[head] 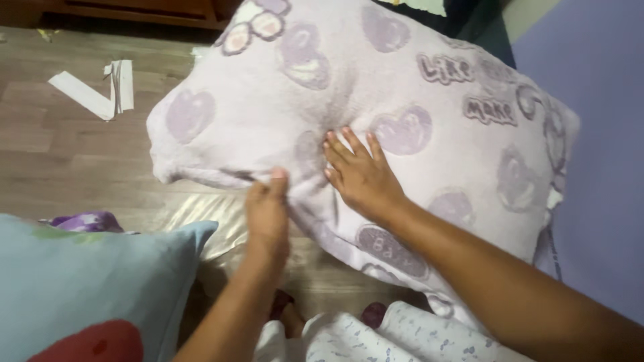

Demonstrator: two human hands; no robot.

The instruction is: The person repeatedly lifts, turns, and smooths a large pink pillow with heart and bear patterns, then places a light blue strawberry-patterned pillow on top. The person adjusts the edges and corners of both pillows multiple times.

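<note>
Pillow (402,100) in a pale lilac heart-print cover fills the view from 12 to 3 o'clock, over a wooden floor (60,154). Right hand (359,175) presses flat on it, fingers spread; left hand (267,211) pinches the cover's edge. Blue cushion (94,275) lies at 8 o'clock.

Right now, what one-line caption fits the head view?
Left hand pinches the lilac heart-print pillow's edge while right hand presses flat on it.

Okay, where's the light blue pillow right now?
In the head view the light blue pillow sits at the lower left, on the wooden floor, just left of the left hand gripping the lilac heart-patterned pillow.
</note>
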